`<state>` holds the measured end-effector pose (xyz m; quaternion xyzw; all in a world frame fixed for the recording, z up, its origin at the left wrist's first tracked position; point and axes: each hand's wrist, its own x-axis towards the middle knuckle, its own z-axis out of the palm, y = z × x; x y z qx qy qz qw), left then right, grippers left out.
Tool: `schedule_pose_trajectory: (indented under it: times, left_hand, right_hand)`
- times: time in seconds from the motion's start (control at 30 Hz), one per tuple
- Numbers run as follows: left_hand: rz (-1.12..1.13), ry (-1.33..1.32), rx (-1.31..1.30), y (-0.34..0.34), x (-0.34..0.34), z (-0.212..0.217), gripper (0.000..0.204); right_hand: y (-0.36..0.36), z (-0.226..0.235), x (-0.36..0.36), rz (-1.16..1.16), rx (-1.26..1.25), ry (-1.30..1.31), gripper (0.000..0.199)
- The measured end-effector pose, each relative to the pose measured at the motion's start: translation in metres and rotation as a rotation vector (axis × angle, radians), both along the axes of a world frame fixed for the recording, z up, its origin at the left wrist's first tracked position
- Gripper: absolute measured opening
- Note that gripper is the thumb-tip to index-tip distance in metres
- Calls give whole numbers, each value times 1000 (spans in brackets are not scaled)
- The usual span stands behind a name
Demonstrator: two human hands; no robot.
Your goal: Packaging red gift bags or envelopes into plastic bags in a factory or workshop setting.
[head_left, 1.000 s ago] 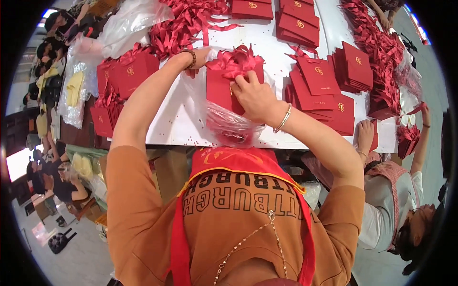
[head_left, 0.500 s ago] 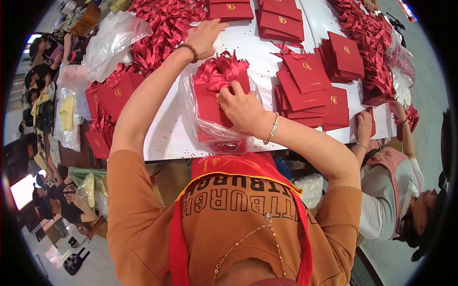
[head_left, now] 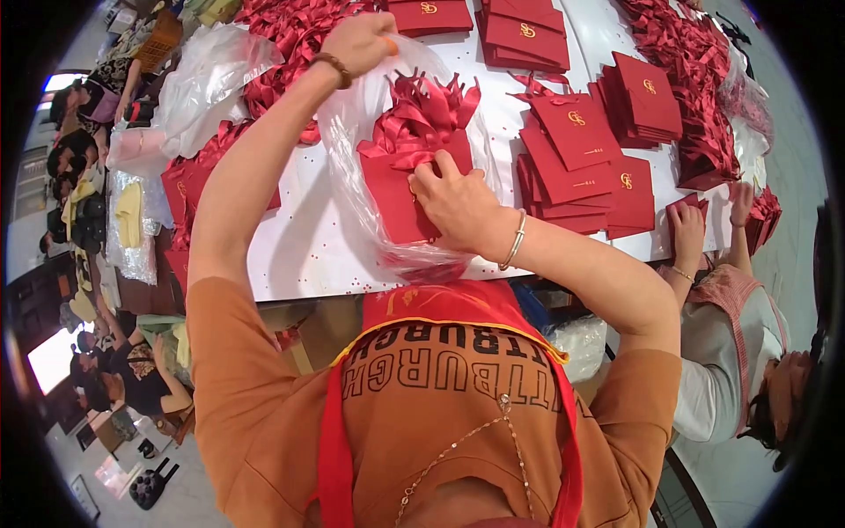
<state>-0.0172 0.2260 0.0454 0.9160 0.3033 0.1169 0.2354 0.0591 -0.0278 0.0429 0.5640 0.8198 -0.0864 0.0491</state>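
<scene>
A bundle of red paper gift bags (head_left: pixel 392 198) with red ribbon handles (head_left: pixel 422 123) lies in front of me, partly inside a clear plastic bag (head_left: pixel 339 145). Beyond it, to the left, my left hand (head_left: pixel 356 48) is closed on the plastic bag's edge, which stretches back toward it. Something small and orange shows at its fingertips. My right hand (head_left: pixel 458 202) presses curled fingers on the front gift bag, just below the ribbons, and holds the bundle. The bundle's lower end is blurred behind the plastic.
Stacks of red gift bags (head_left: pixel 576 132) spread to the right on the white table (head_left: pixel 308 255). Ribboned bags and crumpled plastic (head_left: pixel 207 79) lie at the left. A co-worker (head_left: pixel 722 326) handles red bags at the right edge. Tiny red specks dot the tabletop.
My left hand has gone from stretched fingers to a closed grip, slightly farther away and left. The plastic bag's edge is drawn up toward it. My right hand stays on the gift bags.
</scene>
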Motion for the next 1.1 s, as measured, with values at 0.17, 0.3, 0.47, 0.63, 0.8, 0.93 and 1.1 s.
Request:
schedule_pose_trajectory:
  times: [0.17,0.3,0.47,0.63,0.8,0.93,1.1]
  left_hand:
    - [-123,-34,-647,27,-61,50,44]
    - [-160,-380,239,-61,-51,131,15]
    - [-291,411,-142,-163,-61,81,28]
    - [-213,599,256,-200,-103,10,31]
    - [-177,-34,-61,-218,-130,68,28]
    - [571,-632,-39,-187,-240,33,26]
    - [1255,-520,5,-127,-506,-27,67]
  right_hand:
    - [2,-6,-9,22,43,-34,71]
    - [7,3,-2,5,-26,-23,70]
    - [14,20,-10,60,-216,-20,63]
    - [6,6,-10,88,-14,60,74]
    - [8,9,-4,176,44,102,80]
    - [8,14,-8,174,36,87,82]
    - [12,17,-13,198,67,69,85]
